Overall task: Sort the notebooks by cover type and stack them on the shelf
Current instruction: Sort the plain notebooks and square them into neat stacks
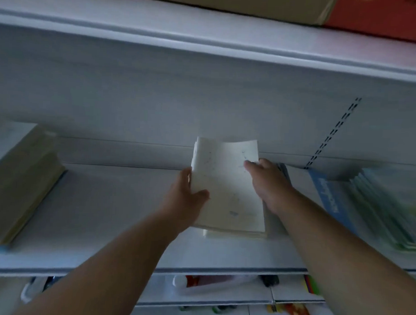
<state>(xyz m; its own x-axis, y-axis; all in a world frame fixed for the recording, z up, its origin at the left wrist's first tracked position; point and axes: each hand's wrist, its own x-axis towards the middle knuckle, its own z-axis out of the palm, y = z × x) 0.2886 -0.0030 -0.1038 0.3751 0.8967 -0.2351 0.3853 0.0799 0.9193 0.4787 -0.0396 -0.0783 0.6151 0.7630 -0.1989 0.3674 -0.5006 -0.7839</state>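
Dim white shelf carries my view; my left hand grips the white notebooks. Right hand holds their far edge, fingertips hidden; cover print too blurred to read.

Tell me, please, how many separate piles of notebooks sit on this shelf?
3: an olive pile at the left, the white pile in the middle between both hands, and a blue-green pile at the right. Others may lie outside the view.

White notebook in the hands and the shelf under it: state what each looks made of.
White notebook: matte paper or thin card; its top edge curls while held. Shelf: probably white painted metal, smooth, with a thin lipped front edge; the blur leaves this open.
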